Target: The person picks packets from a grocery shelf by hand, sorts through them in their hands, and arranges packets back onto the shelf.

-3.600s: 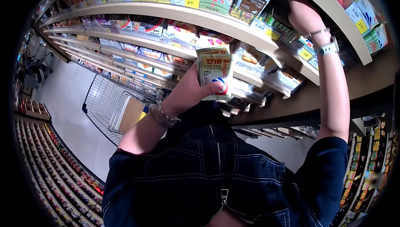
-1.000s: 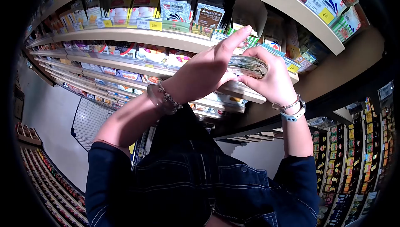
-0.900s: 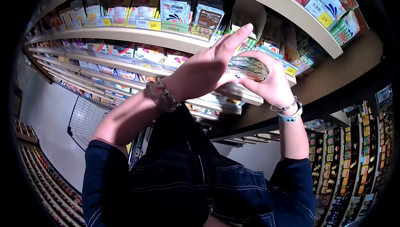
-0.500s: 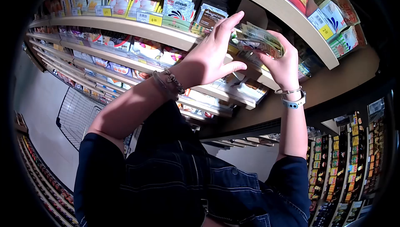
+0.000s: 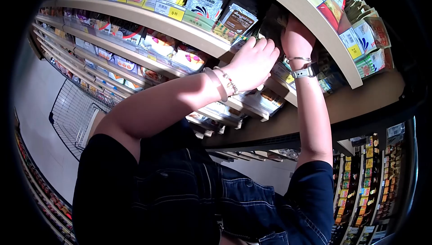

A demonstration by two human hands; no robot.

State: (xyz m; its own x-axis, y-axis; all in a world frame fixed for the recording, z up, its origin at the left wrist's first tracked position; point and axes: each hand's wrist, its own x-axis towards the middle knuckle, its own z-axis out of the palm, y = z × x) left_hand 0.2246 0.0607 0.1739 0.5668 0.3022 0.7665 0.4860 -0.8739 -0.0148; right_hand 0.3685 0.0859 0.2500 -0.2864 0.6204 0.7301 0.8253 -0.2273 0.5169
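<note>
My left hand (image 5: 255, 64) rests at the front edge of the upper shelf, its fingers curled inward. What they may be closed on is hidden by the back of the hand. My right hand (image 5: 298, 38) reaches deep into the dark gap of that shelf, its fingers hidden, so any packets in it do not show. Just left of the hands stand a brown Angel packet (image 5: 239, 19) and a silver-white packet (image 5: 203, 5) in upright rows. Green-and-yellow packaging (image 5: 224, 33) lies along the shelf lip below the Angel packet.
A shelf board (image 5: 306, 15) with price labels curves above my right forearm. Red packets (image 5: 330, 2) stand on it. Lower shelves (image 5: 148, 56) hold more bagged goods. A wire shopping cart (image 5: 74, 110) stands in the aisle at left. Stocked racks (image 5: 364, 177) fill the lower right.
My right hand, which held a stack of flat packets in front of the shelf, has moved up and into the gap. My left hand has gone from stretched fingers to curled ones, slightly lower right.
</note>
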